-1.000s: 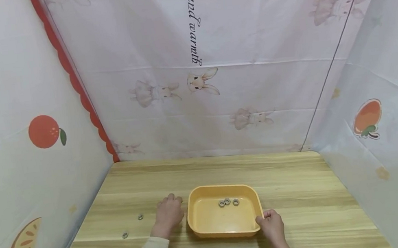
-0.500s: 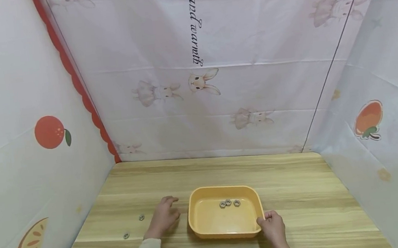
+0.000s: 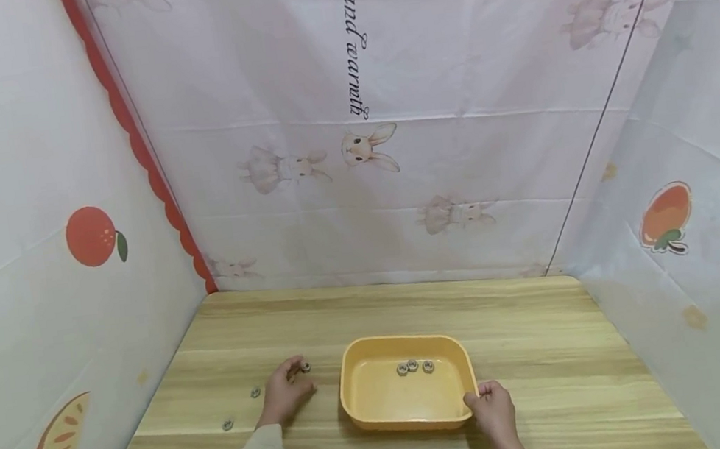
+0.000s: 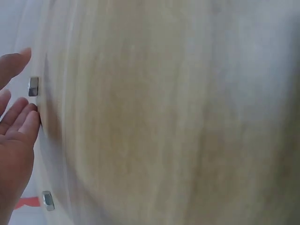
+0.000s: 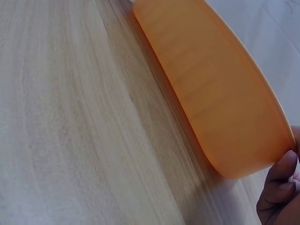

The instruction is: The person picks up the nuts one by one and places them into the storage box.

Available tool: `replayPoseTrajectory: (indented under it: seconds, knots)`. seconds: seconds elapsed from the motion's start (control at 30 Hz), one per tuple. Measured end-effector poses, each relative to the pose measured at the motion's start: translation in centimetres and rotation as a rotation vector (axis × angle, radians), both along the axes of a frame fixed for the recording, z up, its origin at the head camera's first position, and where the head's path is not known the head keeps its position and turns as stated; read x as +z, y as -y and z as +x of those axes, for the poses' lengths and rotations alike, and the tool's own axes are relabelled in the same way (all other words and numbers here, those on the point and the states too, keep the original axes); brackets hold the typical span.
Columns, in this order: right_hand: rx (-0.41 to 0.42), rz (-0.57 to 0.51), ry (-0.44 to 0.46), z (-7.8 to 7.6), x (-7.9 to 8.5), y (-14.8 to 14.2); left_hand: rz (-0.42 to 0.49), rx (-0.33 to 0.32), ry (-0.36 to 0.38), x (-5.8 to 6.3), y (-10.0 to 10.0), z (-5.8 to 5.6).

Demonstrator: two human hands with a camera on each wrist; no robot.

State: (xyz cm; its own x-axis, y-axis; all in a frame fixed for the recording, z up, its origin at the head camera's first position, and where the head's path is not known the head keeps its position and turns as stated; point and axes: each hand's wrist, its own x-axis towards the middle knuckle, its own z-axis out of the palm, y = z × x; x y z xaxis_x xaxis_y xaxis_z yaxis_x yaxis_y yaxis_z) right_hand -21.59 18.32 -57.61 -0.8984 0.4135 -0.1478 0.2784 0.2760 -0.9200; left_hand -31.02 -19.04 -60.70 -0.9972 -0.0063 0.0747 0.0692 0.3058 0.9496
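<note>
My left hand is left of a yellow plastic tray, its thumb and fingers spread apart. A metal hex nut lies on the table right at its fingertips. In the left wrist view this nut shows in the gap between thumb and fingers, and another nut lies farther off. With thumb over the rim and fingers outside, my right hand pinches the tray at its front right corner. Inside the tray, toward the back, sit three nuts.
Two more nuts lie on the wooden table to the left of my left hand, one farther back and one nearer. Printed cloth walls enclose the table at the back and both sides.
My left hand has drawn back leftward from the tray and its fingers have spread; a nut now shows at its fingertips. The right hand keeps its hold on the tray.
</note>
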Motion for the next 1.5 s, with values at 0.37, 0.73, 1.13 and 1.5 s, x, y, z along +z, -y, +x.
replayPoseTrajectory:
  seconds: [0.37, 0.73, 1.13, 1.5]
  knots:
    - [0.006, -0.018, 0.002, 0.0, 0.1, 0.0, 0.087, 0.092, 0.065, -0.5, -0.4, -1.4]
    - [0.005, -0.044, 0.001, -0.1, 0.1, 0.0, 0.045, 0.176, 0.041, -0.4, -0.9, -1.7]
    - [-0.010, -0.052, -0.025, 0.0, -0.1, 0.1, -0.187, 0.159, 0.033, 0.4, -1.7, -1.4]
    - [-0.006, -0.056, -0.014, 0.0, -0.1, 0.0, -0.286, 0.125, 0.018, 0.7, -1.8, -1.2]
